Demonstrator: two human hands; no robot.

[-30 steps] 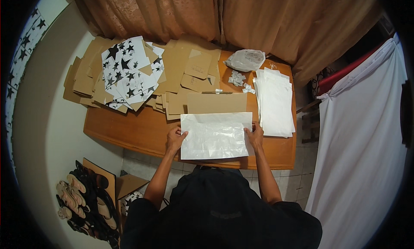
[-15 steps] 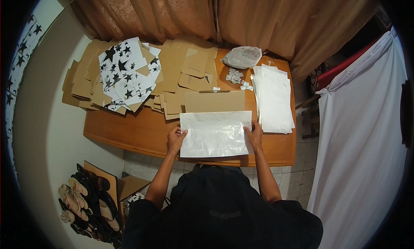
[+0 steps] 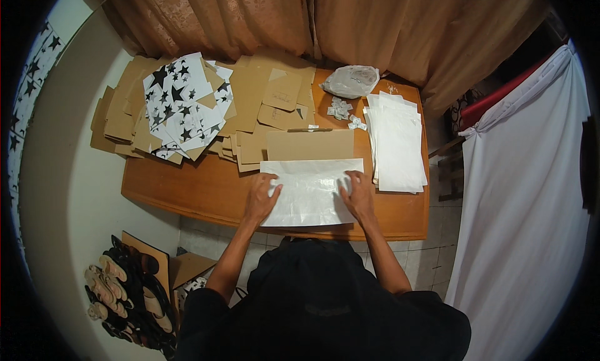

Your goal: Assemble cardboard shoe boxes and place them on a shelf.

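A shiny white sheet [image 3: 304, 195] lies in front of me near the table's front edge. It overlaps the near part of a brown cardboard piece [image 3: 310, 145]. My left hand [image 3: 261, 197] rests at the sheet's left side, its thumb apart from curved fingers. On the opposite side, my right hand [image 3: 358, 197] touches the sheet with fingers bent and thumb apart. Neither hand pinches the paper's edge. A thin dark strip [image 3: 315, 130] shows along the far edge of the cardboard.
At right stands a stack of white sheets [image 3: 400, 145]. Behind it are small crumpled white scraps [image 3: 339, 109] and a clear plastic bag [image 3: 351, 82]. Cardboard pieces [image 3: 250, 92] and star-printed white pieces [image 3: 181, 102] pile up at left. Shoes [image 3: 134, 292] stand lower left.
Both hands have let go of the sheet's side edges and moved inward over it. The sheet has come down flatter and shifted slightly away from me.
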